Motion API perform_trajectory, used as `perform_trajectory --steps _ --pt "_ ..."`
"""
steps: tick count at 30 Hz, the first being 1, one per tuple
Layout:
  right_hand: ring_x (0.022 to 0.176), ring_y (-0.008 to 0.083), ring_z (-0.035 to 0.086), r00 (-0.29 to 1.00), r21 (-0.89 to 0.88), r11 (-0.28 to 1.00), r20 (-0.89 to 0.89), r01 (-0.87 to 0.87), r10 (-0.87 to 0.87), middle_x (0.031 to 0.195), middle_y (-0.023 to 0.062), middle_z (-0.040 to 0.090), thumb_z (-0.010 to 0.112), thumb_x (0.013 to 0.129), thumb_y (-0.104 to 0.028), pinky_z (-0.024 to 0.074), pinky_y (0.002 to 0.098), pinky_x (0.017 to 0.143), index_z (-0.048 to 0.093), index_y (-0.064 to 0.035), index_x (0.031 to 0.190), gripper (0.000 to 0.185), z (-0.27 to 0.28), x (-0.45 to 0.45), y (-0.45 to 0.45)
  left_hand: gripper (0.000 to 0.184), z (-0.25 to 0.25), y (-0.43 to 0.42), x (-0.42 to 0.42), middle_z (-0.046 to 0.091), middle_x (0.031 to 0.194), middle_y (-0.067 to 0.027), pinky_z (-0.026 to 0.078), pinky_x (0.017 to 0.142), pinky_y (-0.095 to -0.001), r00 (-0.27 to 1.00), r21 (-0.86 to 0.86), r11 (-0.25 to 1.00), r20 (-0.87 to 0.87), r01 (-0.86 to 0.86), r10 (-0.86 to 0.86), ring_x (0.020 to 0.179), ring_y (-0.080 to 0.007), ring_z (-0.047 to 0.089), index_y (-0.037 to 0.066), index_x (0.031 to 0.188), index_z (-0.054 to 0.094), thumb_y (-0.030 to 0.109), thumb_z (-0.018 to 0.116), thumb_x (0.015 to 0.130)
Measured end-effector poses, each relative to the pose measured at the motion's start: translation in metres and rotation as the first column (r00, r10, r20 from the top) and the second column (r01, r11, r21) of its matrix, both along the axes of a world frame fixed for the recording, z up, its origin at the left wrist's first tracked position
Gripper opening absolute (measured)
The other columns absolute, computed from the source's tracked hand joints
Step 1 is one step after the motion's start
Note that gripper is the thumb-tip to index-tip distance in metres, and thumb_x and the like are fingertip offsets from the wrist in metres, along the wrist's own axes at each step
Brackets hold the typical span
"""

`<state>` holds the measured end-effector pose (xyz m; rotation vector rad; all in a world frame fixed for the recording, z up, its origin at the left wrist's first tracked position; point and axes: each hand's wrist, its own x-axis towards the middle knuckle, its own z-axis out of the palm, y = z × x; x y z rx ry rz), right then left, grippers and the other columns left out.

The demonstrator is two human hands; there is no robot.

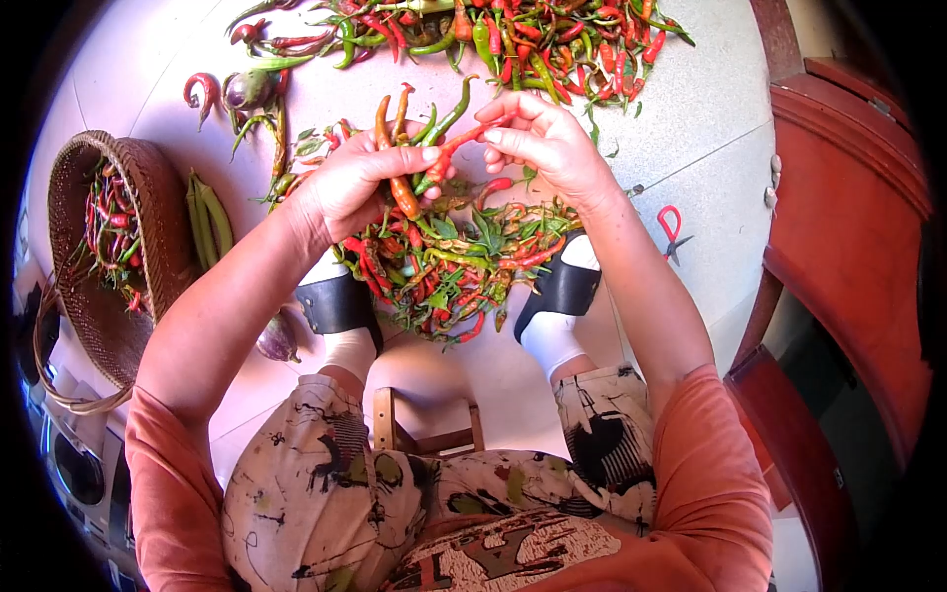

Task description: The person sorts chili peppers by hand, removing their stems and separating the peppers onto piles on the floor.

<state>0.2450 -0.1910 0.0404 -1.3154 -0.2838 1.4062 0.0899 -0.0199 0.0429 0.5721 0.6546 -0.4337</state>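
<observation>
Several red, orange and green chili peppers [400, 187] are bunched in my left hand [360, 183], its thumb pressed across them. Close on the right, my right hand [543, 143] pinches the end of a thin red pepper [473, 135], whose other end reaches to the bunch. Below both hands, a pile of red and green peppers with leaves [454, 261] lies on the floor between my feet. A larger heap of peppers [552, 44] spreads along the top of the view.
A wicker basket [158, 217] with small peppers stands at the left, beside okra-like green pods [209, 222] and an eggplant [278, 337]. Red-handled scissors [671, 232] lie at the right, near dark red wooden furniture [848, 237]. A low wooden stool [386, 419] is beneath me.
</observation>
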Motion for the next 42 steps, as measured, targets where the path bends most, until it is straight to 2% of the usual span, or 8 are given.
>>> perform_trajectory --steps 10,18,20,24,30,33,37,42 --pt "0.067 0.0079 0.058 0.857 -0.283 0.914 0.502 0.289 -0.116 0.082 0.0029 0.063 0.063 0.082 -0.013 0.0480 0.0208 0.060 0.062 -0.0043 0.100 0.020 -0.028 0.046 -0.035 0.038 0.080 0.066 -0.062 0.061 0.095 -0.0060 0.046 0.079 -0.0278 0.983 0.534 0.828 0.029 -0.169 0.182 0.087 -0.0138 0.057 -0.002 0.115 0.052 0.015 0.061 0.083" --pt "0.092 0.0118 0.060 0.745 -0.219 0.740 0.076 -0.636 0.662 0.096 0.0063 0.065 0.065 0.081 -0.014 0.0483 0.0262 0.080 0.055 -0.0049 0.118 0.039 0.002 0.023 -0.013 0.028 0.033 -0.016 -0.057 0.059 0.086 0.0010 0.044 0.058 -0.0201 0.881 0.428 0.776 -0.129 0.463 -0.454 0.073 -0.0063 0.053 0.007 0.110 0.055 0.012 0.063 0.084" --pt "0.085 0.0108 0.060 0.521 -0.475 0.673 0.426 -0.567 0.740 0.093 0.0053 0.065 0.066 0.080 -0.014 0.0483 0.0247 0.077 0.062 -0.0052 0.108 0.030 -0.015 0.049 -0.023 0.027 0.020 -0.021 -0.072 0.058 0.087 0.0014 0.043 0.059 -0.0204 0.915 0.523 0.766 -0.074 0.374 -0.396 0.073 -0.0058 0.052 0.007 0.110 0.055 0.011 0.062 0.084" --pt "0.076 0.0140 0.063 0.694 -0.474 0.868 0.675 0.147 0.251 0.083 0.0075 0.068 0.068 0.075 -0.017 0.0501 0.0280 0.068 0.067 -0.0054 0.096 0.024 -0.033 0.079 -0.029 0.025 0.057 0.022 -0.071 0.063 0.092 -0.0013 0.045 0.073 -0.0254 0.957 0.610 0.742 -0.237 0.278 -0.164 0.083 -0.0088 0.057 0.006 0.109 0.053 0.012 0.059 0.085" --pt "0.082 0.0235 0.063 0.287 -0.439 0.863 0.885 0.249 0.367 0.093 0.0063 0.063 0.069 0.074 -0.029 0.0499 0.0376 0.070 0.063 -0.0132 0.098 0.029 -0.055 0.054 -0.012 0.027 0.127 0.140 -0.115 0.064 0.097 -0.0050 0.047 0.072 -0.0244 0.960 0.977 -0.214 0.062 -0.003 0.272 0.087 -0.0117 0.060 0.006 0.112 0.058 0.021 0.057 0.090" --pt "0.084 0.0258 0.063 0.172 -0.469 0.841 0.883 0.269 0.437 0.094 0.0086 0.063 0.069 0.073 -0.029 0.0498 0.0383 0.071 0.062 -0.0135 0.098 0.030 -0.058 0.045 -0.009 0.029 0.104 0.250 -0.196 0.065 0.087 -0.0090 0.045 0.071 -0.0310 0.922 0.691 -0.611 -0.312 0.386 0.229 0.077 -0.0184 0.060 0.003 0.110 0.055 0.023 0.057 0.089" --pt "0.086 0.0280 0.062 0.271 -0.649 0.740 0.755 0.177 0.597 0.095 0.0111 0.062 0.070 0.072 -0.030 0.0495 0.0389 0.072 0.061 -0.0122 0.098 0.032 -0.049 0.051 -0.009 0.069 0.073 0.254 -0.217 0.037 0.138 -0.0172 0.035 0.101 -0.0419 0.636 0.072 -0.799 -0.650 0.597 0.416 0.126 -0.0313 0.038 0.015 0.139 0.031 0.035 0.060 0.081" --pt "0.086 0.0291 0.063 0.238 -0.649 0.743 0.757 0.166 0.609 0.095 0.0137 0.063 0.069 0.072 -0.032 0.0500 0.0405 0.072 0.060 -0.0088 0.102 0.039 -0.050 0.041 -0.005 0.051 0.084 0.157 -0.122 0.042 0.134 -0.0186 0.036 0.100 -0.0399 0.891 0.614 -0.744 -0.451 0.262 -0.059 0.122 -0.0329 0.042 0.011 0.129 0.047 0.019 0.063 0.081"
